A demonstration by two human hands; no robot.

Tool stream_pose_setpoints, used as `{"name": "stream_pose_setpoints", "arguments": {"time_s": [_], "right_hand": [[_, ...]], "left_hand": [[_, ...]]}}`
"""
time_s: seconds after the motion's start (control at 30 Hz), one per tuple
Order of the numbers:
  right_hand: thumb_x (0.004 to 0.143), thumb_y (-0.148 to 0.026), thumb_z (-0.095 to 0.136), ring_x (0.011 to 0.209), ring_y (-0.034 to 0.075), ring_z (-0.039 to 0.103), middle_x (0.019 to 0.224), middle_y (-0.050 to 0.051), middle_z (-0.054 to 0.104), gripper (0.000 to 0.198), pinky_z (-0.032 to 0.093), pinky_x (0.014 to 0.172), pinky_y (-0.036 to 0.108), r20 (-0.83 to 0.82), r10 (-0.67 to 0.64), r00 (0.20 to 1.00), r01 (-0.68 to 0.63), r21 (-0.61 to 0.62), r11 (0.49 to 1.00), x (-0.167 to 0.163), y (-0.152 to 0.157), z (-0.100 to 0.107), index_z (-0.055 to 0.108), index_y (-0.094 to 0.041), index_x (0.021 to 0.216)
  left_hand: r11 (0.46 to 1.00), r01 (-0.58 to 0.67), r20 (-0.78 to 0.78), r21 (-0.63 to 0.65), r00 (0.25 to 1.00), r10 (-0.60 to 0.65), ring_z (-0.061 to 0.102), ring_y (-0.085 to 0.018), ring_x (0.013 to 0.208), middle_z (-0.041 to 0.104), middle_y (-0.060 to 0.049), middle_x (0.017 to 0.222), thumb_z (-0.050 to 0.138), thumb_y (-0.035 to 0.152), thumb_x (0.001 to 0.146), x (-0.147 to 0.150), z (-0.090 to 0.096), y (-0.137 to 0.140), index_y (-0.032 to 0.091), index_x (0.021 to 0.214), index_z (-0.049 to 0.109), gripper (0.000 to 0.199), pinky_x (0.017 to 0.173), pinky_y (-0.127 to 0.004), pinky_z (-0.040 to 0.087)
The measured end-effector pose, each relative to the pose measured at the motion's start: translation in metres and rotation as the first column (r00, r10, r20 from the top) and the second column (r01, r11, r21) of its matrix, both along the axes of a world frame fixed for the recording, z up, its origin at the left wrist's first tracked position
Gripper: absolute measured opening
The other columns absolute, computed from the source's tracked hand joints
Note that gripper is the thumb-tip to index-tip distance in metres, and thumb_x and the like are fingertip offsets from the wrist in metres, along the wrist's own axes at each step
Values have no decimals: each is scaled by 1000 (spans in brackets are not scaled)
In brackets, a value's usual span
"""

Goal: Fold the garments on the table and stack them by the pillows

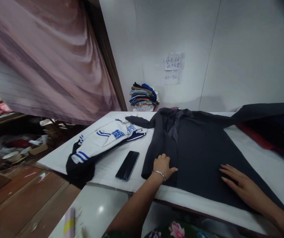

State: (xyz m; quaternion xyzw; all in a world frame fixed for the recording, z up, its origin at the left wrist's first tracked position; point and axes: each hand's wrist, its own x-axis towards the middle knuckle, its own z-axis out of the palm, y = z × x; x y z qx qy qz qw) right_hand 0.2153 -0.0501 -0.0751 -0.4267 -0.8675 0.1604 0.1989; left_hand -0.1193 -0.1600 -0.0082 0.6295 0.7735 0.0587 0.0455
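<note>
Left hand (163, 167), right hand (241, 186) rest on dark garment (198, 148), fingers extended, nothing pinched. We judge it soft, limp, fairly weighty; best hold: hem (201, 191), nearside of fingers.

At one o'clock, an upper sheet (173, 61) bears handwritten Chinese characters and a lower sheet (171, 78) "45-50", while toward eight a white garment (103, 140) shows blurred blue lettering (118, 134).

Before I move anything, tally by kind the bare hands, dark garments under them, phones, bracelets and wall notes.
Hands: 2 (left hand, right hand)
Dark garment under them: 1
Phone: 1
Bracelet: 1
Wall notes: 2 (upper note, lower note)
Total: 7
</note>
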Motion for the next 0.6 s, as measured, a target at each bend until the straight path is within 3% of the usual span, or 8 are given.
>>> {"name": "stream_pose_setpoints", "arguments": {"time_s": [0.17,0.3,0.4,0.43,0.47,0.53,0.6], "right_hand": [[86,-57,46,122,27,52,130,6,59,51,38,107,45,-34,168,985,-171,-229,958,-49,-2,45,65,-25,121],[87,-53,48,112,26,60,121,7,64,46,44,101,41,-128,272,954,-300,-328,896,-96,5,66,68,-22,116],[86,-51,50,108,25,62,116,8,67,44,46,98,40,-230,320,919,-386,-360,849,-132,11,72,69,-21,112],[86,-50,51,106,24,63,114,8,68,42,46,97,40,-264,332,906,-413,-369,832,-144,15,72,70,-21,111],[86,-49,52,103,24,64,111,8,69,41,47,95,40,-297,342,892,-438,-377,816,-154,19,71,70,-21,110],[84,-48,55,97,23,66,104,8,71,39,49,92,39,-361,336,870,-469,-398,788,-175,30,68,70,-20,107],[81,-46,59,89,22,67,98,8,72,38,52,85,39,-427,270,863,-459,-439,773,-196,47,65,70,-19,104]], "left_hand": [[996,2,72,-93,997,4,63,-21,93,65,-5,102,59,38,83,-15,0,7,19,98,62,24,79,-32,47],[994,33,107,-108,994,-21,64,-21,90,67,-7,95,50,26,86,-17,-5,13,19,89,62,14,78,-32,45],[998,-18,362,-54,932,37,62,-18,79,66,-4,79,53,25,81,-31,-5,18,18,77,62,12,73,-29,44],[998,-62,517,-26,853,66,60,-17,73,63,-1,71,55,27,79,-39,-3,18,18,72,61,12,69,-27,43],[993,-121,679,7,729,84,57,-14,67,59,1,63,57,28,77,-49,-1,17,17,69,59,14,65,-25,42],[957,-280,916,76,398,43,51,-12,59,53,4,56,60,33,74,-69,4,11,17,66,58,18,60,-23,40],[890,-447,995,85,89,-50,49,-12,58,53,4,56,64,36,71,-85,8,1,17,67,60,21,60,-24,40]]}}
